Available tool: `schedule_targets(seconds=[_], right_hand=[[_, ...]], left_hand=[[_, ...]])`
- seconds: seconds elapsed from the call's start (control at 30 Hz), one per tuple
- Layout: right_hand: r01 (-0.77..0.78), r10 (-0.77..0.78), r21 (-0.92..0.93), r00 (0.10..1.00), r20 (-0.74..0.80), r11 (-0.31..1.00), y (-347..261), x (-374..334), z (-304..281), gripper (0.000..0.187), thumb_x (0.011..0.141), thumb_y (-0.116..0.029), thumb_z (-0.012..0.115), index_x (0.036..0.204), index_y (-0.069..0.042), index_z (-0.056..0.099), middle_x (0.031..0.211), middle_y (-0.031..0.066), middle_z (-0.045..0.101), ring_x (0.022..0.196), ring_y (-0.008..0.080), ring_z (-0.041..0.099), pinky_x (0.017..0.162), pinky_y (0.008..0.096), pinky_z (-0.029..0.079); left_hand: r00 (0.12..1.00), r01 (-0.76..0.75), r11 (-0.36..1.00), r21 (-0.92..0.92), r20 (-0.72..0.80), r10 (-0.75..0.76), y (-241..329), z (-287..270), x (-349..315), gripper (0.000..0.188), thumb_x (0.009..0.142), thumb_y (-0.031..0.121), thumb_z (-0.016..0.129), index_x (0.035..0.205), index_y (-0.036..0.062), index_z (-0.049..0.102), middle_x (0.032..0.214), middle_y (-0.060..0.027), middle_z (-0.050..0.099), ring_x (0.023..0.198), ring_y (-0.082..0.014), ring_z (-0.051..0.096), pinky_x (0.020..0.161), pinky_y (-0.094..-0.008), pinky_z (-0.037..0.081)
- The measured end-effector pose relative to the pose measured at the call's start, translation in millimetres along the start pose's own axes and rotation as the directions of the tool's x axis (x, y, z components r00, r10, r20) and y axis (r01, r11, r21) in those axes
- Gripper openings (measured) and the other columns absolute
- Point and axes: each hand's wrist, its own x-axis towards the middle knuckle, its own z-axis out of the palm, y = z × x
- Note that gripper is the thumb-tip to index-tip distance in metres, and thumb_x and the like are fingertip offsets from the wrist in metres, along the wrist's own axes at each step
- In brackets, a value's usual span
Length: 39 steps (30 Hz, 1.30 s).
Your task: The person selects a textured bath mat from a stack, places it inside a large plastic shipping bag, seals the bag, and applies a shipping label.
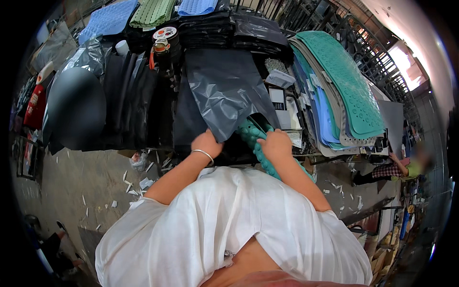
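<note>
A dark plastic bag (222, 88) lies across the table in front of me, its mouth toward my body. The fingers of my left hand (207, 144) are closed on the bag's near left corner. A green bumpy mat (267, 165), rolled or folded, sits partly inside the bag's mouth and hangs down over the table's near edge. My right hand (277, 145) is closed on the mat, beside the right edge of the opening. How far the mat reaches inside is hidden by the bag.
To the right lies a stack of green bath mats (342, 79) with grey and blue ones. Black packages (205, 33) are piled at the back. A tape roll (165, 33) and dark folded bags (122, 91) stand left. Scraps litter the floor (107, 191); another person (404, 167) is at far right.
</note>
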Motion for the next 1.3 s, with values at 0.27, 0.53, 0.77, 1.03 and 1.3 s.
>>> schedule_targets(seconds=[0.27, 0.53, 0.77, 1.03, 1.3], right_hand=[[-0.134, 0.133, 0.195, 0.991, 0.017, 0.972, 3.3, 57.1, -3.4, 0.029, 0.083, -0.028, 0.064, 0.089, 0.0, 0.07, 0.105, 0.0235, 0.065, 0.099, 0.0389, 0.063, 0.083, 0.0462, 0.051], [-0.115, 0.111, 0.353, 0.993, 0.03, 0.929, -9.1, 153.8, -58.8, 0.039, 0.085, -0.026, 0.057, 0.11, 0.003, 0.062, 0.107, 0.029, 0.064, 0.104, 0.0429, 0.06, 0.091, 0.0464, 0.048], [-0.064, -0.002, 0.501, 0.992, 0.129, 0.863, 32.0, 69.9, 96.1, 0.039, 0.088, -0.029, 0.061, 0.117, -0.003, 0.057, 0.117, 0.0269, 0.058, 0.106, 0.0449, 0.057, 0.088, 0.0471, 0.047], [-0.049, 0.043, -0.019, 0.973, -0.225, 0.999, 28.6, 120.2, 124.8, 0.024, 0.084, -0.015, 0.056, 0.105, -0.006, 0.064, 0.107, 0.0139, 0.063, 0.106, 0.0339, 0.058, 0.088, 0.0451, 0.047], [0.095, 0.047, 0.37, 0.932, -0.359, 0.924, 73.6, 214.4, -39.5, 0.023, 0.084, -0.012, 0.052, 0.084, 0.001, 0.07, 0.089, 0.0221, 0.068, 0.084, 0.0324, 0.067, 0.075, 0.0386, 0.052]], left_hand=[[0.604, -0.757, 0.649, 0.072, 0.456, 0.654, 41.0, 1.3, 2.7, 0.037, 0.093, 0.037, 0.053, 0.09, 0.0046, 0.072, 0.085, -0.0204, 0.068, 0.081, -0.0374, 0.065, 0.074, -0.0453, 0.05], [0.956, -0.29, 0.939, -0.186, -0.006, 0.294, -10.7, 0.6, 41.6, 0.034, 0.094, 0.028, 0.056, 0.084, -0.0022, 0.069, 0.08, -0.0256, 0.065, 0.081, -0.0376, 0.064, 0.072, -0.0445, 0.049], [0.866, 0.5, -0.201, -0.843, 0.492, 0.092, -141.9, 28.8, 63.6, 0.032, 0.097, 0.021, 0.047, 0.113, -0.0012, 0.064, 0.101, -0.0123, 0.069, 0.089, -0.0237, 0.066, 0.08, -0.0397, 0.054], [0.987, 0.08, 0.44, -0.894, 0.009, -0.163, -157.6, 27.1, 60.1, 0.023, 0.092, 0.007, 0.05, 0.099, -0.0025, 0.069, 0.091, -0.01, 0.07, 0.078, -0.0228, 0.067, 0.072, -0.0373, 0.055], [0.952, -0.306, 0.489, -0.817, -0.271, 0.145, -17.5, -136.6, 74.3, 0.019, 0.092, 0.007, 0.051, 0.091, 0.0005, 0.069, 0.088, -0.0091, 0.069, 0.081, -0.0221, 0.066, 0.074, -0.0355, 0.052]])
